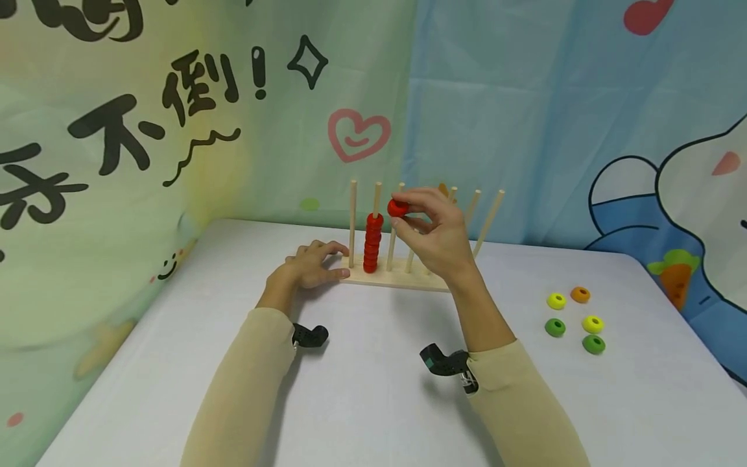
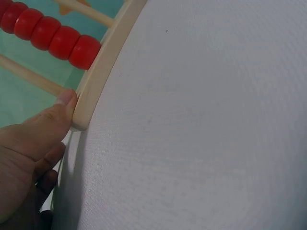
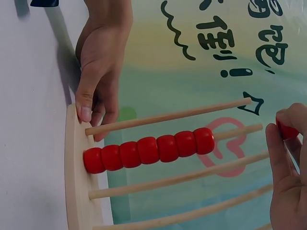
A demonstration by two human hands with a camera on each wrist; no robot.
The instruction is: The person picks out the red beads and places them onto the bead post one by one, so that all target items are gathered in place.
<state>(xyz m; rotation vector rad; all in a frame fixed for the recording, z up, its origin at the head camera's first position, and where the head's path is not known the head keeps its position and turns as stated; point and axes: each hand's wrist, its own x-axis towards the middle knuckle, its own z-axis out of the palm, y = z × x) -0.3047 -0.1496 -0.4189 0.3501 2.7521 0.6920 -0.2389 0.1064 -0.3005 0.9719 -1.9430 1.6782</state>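
Observation:
A wooden peg rack point(image 1: 397, 277) with several upright pegs stands on the table. Its second peg from the left carries a stack of red beads point(image 3: 148, 150); the bare top of that peg sticks out above them. The left hand point(image 1: 315, 264) holds the left end of the base, its thumb point(image 2: 66, 98) on the near side and the forefinger on the far side. Up by the peg tops, the right hand point(image 1: 434, 227) pinches one red bead point(image 1: 398, 207) between thumb and fingers, just right of the stacked peg and apart from it. This hand hides parts of the pegs behind it.
On the right of the white table point(image 1: 362, 402) lie loose beads: two yellow, two green point(image 1: 594, 344) and one orange point(image 1: 580, 294). A printed cloth point(image 1: 484, 117) hangs behind the table and along its left side.

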